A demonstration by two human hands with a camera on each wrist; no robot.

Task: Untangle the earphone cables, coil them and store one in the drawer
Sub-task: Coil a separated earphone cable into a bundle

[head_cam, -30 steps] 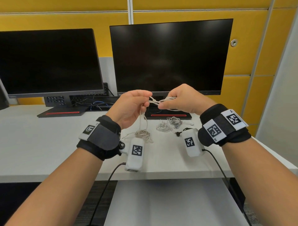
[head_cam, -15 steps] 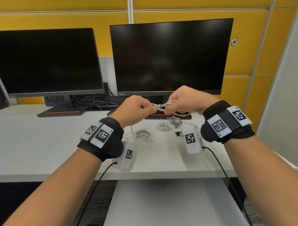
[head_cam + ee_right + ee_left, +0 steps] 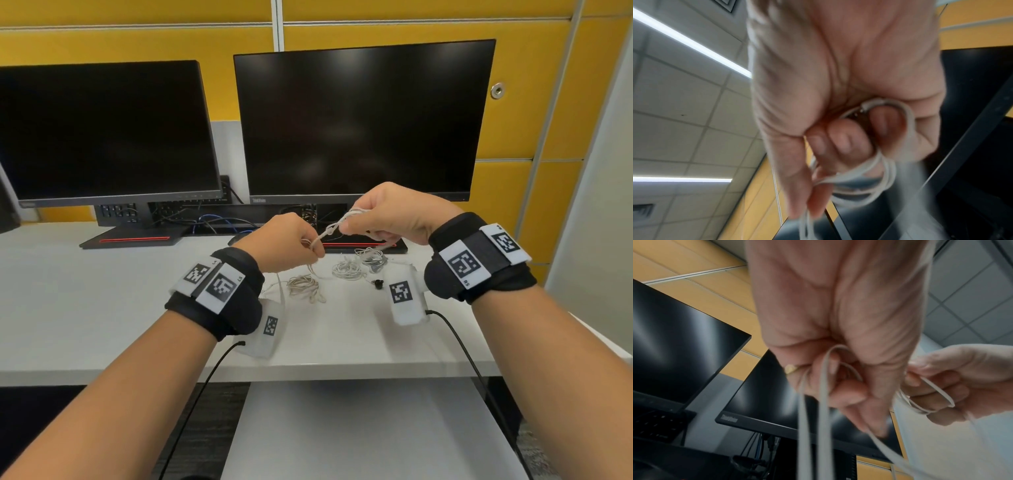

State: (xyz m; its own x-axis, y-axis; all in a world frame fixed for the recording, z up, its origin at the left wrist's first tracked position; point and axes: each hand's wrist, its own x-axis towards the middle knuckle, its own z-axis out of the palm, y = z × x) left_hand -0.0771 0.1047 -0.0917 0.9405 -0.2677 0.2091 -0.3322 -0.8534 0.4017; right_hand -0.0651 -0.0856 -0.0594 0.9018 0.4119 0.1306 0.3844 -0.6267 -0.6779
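Both hands raised above the white desk [image 3: 102, 308], in front of the right-hand monitor [image 3: 363, 120]. White earphone cable [image 3: 330, 230] stretched in a short run between them: one end pinched in the curled fingers of the left hand [image 3: 284, 245], the other gathered into the right hand [image 3: 387, 216], which sits slightly higher and farther back. Loose strands hanging from the left hand down toward the desk.

Seen only from the left wrist: cable [image 3: 825, 369] looped over the curled fingers [image 3: 849, 394] of the left hand [image 3: 838, 321], two strands dropping straight down, and the right hand [image 3: 962, 378] just beside it with thin loops around its fingers.

Seen only from the right wrist, somewhat blurred: several turns of cable [image 3: 885, 170] wound around the fingers [image 3: 842, 141] of the right hand [image 3: 838, 73], which close on the bundle; a small metallic piece tucked against the palm, too blurred to identify.

Seen only from the head camera: three other cable bundles on the desk beneath the hands, well apart from either grip: a beige one [image 3: 303, 286] at left, a white one [image 3: 347, 270] in the middle, a greyer one [image 3: 371, 255] behind it near the monitor base [image 3: 363, 245]. Small black piece [image 3: 378, 283] lying just beside them. Second monitor [image 3: 102, 130] at far left.
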